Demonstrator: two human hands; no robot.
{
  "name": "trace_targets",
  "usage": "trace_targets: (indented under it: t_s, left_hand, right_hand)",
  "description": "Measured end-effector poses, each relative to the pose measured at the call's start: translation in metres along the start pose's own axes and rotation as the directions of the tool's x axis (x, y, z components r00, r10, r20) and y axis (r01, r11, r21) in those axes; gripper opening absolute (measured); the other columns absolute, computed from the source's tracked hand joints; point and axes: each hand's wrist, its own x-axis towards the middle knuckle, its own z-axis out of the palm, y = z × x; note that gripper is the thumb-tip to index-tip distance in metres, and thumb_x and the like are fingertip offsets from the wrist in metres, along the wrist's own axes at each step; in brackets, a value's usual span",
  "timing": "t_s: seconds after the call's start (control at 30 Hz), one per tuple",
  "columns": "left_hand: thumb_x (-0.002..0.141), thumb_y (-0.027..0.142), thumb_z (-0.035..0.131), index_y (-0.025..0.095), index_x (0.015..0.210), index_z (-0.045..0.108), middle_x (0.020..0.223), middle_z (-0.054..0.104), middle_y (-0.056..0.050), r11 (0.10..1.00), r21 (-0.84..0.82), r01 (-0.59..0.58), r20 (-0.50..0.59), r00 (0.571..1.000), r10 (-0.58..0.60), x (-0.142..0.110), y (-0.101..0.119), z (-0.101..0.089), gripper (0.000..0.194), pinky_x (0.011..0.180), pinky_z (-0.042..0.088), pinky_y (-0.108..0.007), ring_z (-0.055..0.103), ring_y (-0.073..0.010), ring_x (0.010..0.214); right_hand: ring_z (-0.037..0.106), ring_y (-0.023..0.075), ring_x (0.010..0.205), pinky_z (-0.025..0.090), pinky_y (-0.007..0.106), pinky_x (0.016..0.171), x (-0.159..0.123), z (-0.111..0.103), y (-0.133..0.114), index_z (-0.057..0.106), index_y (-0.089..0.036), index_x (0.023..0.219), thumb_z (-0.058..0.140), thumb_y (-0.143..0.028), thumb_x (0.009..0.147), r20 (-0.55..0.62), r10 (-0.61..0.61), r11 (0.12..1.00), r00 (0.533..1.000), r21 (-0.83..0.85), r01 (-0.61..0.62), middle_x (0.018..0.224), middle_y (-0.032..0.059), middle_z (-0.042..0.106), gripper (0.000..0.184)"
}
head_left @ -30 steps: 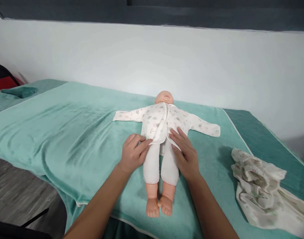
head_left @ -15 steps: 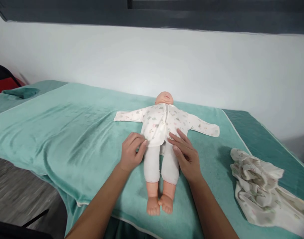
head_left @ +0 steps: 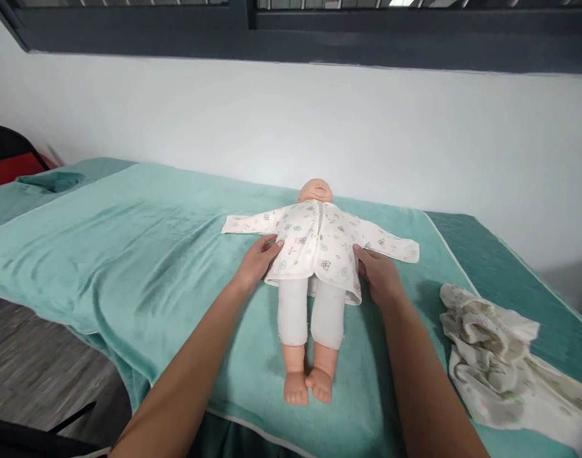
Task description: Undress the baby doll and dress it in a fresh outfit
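A baby doll (head_left: 295, 315) lies on its back, head toward the wall and bare feet toward me. It wears a white patterned baby shirt (head_left: 314, 248), whose long sleeves stretch out to both sides. The two front panels meet in the middle and the hem spreads over the tops of the white cloth legs. At the shirt's left side, my left hand (head_left: 259, 259) has thumb and fingers closed on the side seam. My right hand (head_left: 380, 273) grips the opposite side below the sleeve, its fingers curled and partly hidden.
A teal blanket (head_left: 166, 254) covers the bed, hanging over its front edge. On the right lies a crumpled patterned cloth garment (head_left: 498, 362). A white wall (head_left: 291, 127) rises behind, under a dark window frame (head_left: 367, 41). Something red and black (head_left: 14, 156) stands at far left.
Both hands have moved from the lower front of the shirt up to its sides. The right hand has gone outward, and the hem now lies wider and flatter. My view has tilted slightly up.
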Motion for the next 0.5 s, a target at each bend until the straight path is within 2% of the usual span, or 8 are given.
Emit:
trace_targets:
  t_s: [0.1,0.17,0.33,0.5]
  left_hand:
    - [0.076,0.046,0.081,0.017,0.125,0.06,0.113,0.07,-0.011,0.983,-0.156,0.092,0.038,0.995,-0.087,0.012,0.001,0.005,0.061,0.087,0.052,-0.034,0.068,-0.0217,0.095]
    - [0.074,0.041,0.083,0.017,0.124,0.059,0.108,0.07,-0.01,0.967,-0.234,0.098,0.05,0.995,-0.088,0.018,0.0,0.008,0.061,0.086,0.054,-0.033,0.069,-0.0201,0.092]
    - [0.076,0.033,0.083,0.017,0.126,0.058,0.098,0.07,-0.008,0.954,-0.295,0.058,0.072,0.997,-0.038,0.026,0.0,0.016,0.058,0.088,0.054,-0.033,0.069,-0.0192,0.089]
    - [0.077,0.034,0.081,0.018,0.126,0.06,0.102,0.072,-0.009,0.954,-0.296,0.045,0.094,0.995,-0.018,0.033,0.002,0.022,0.056,0.089,0.055,-0.035,0.07,-0.0212,0.093]
  right_hand:
    - [0.073,0.0286,0.08,0.062,0.042,0.07,0.002,0.011,-0.004,0.072,-0.019,0.087,0.082,-0.042,0.073,0.169,0.099,0.99,0.981,0.082,-0.114,0.088,0.0095,0.078,0.029]
    - [0.074,0.0301,0.087,0.063,0.043,0.073,0.0,0.017,-0.006,0.07,-0.019,0.092,0.081,-0.042,0.074,0.212,0.077,0.987,0.974,0.123,-0.105,0.091,0.01,0.079,0.031]
    - [0.074,0.03,0.095,0.063,0.043,0.078,-0.006,0.023,-0.002,0.066,-0.022,0.094,0.079,-0.044,0.077,0.138,-0.006,0.99,0.99,0.143,-0.014,0.098,0.0084,0.078,0.031]
    - [0.074,0.0296,0.095,0.063,0.044,0.081,-0.004,0.024,0.001,0.058,-0.027,0.089,0.078,-0.046,0.077,0.043,-0.081,0.988,0.996,0.132,0.074,0.099,0.0046,0.077,0.03]
